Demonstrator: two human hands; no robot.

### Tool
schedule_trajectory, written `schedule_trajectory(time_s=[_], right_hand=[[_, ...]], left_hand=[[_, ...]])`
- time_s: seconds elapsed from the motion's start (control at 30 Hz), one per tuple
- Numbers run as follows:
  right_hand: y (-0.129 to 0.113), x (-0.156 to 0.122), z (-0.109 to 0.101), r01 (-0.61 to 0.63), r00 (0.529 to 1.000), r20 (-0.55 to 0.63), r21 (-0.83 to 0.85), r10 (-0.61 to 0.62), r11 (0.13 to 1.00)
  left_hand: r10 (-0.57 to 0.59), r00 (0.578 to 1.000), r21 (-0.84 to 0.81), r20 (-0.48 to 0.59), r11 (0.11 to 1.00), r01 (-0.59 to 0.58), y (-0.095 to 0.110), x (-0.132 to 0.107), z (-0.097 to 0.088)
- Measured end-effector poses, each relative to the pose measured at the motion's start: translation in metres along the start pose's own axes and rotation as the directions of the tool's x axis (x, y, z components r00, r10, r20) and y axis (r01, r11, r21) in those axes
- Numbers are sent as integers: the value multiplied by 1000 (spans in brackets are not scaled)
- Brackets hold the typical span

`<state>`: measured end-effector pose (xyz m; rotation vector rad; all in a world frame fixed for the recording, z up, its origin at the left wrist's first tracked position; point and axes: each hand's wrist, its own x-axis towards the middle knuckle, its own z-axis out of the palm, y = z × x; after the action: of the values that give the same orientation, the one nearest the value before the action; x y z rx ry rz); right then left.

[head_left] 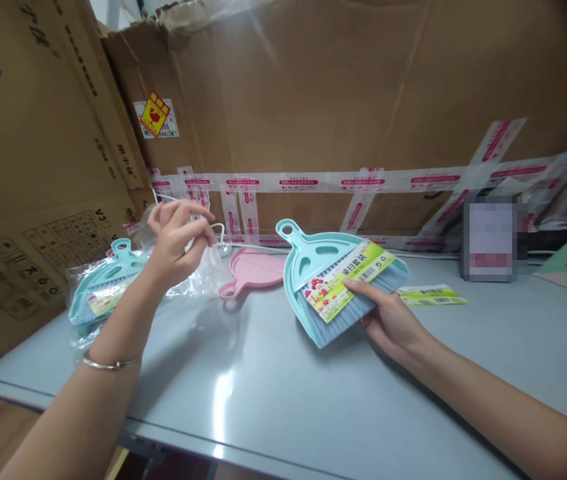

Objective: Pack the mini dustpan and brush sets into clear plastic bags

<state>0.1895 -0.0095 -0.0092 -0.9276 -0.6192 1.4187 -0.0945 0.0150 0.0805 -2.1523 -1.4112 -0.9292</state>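
My right hand (388, 320) grips a teal mini dustpan-and-brush set (330, 280) with a green and yellow label, holding it tilted just above the grey table (273, 387). My left hand (178, 243) is raised at the left, its fingers pinched on a clear plastic bag (202, 272). Behind that hand lies another teal dustpan set (103, 287), wrapped in clear plastic. A pink dustpan (252, 270) lies flat between the two hands, near the back.
A loose green label (430, 295) lies on the table right of the held set. A small blurred box (490, 239) stands at the back right. Taped cardboard boxes (313, 100) wall in the back and left. The table's front edge (203, 440) runs below my arms.
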Motion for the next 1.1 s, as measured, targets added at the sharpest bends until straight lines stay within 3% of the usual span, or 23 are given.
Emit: schedule_trajectory(time_s=[0.13,0.2,0.27,0.33,0.4,0.43,0.5,0.57,0.63,0.83,0.93,1.1], right_hand=[[-8,2,-3,28,999,-39,46,-26,999],[-11,4,-4,53,996,-69,54,-49,997],[-12,7,-6,84,993,-93,60,-79,995],[-13,10,-7,113,988,-116,64,-105,992],[-15,13,-9,144,980,-145,50,-135,988],[-16,14,-10,165,974,-161,34,-157,986],[-18,17,-13,205,961,-189,-4,-202,979],[-19,20,-16,226,952,-205,-24,-226,974],[-19,23,-18,212,951,-223,-26,-212,977],[-17,22,-15,179,958,-226,-1,-175,984],[-18,17,-11,178,964,-206,21,-170,984],[-20,4,-3,175,975,-149,34,-168,984]], left_hand=[[224,974,29,-21,974,-223,29,38,-35],[335,941,-58,56,942,-332,44,54,-40],[483,865,-195,133,869,-455,60,62,-27],[599,761,-294,249,795,-530,74,58,4],[635,686,-330,356,772,-543,85,45,41],[625,676,-329,390,780,-532,89,37,56],[608,703,-317,370,794,-519,91,20,77],[564,750,-293,345,824,-485,86,6,82],[514,768,-264,382,857,-442,76,-7,78],[297,761,-144,577,954,-263,47,-40,76],[243,785,-131,569,970,-205,43,-46,78],[237,817,-119,525,971,-205,39,-44,71]])
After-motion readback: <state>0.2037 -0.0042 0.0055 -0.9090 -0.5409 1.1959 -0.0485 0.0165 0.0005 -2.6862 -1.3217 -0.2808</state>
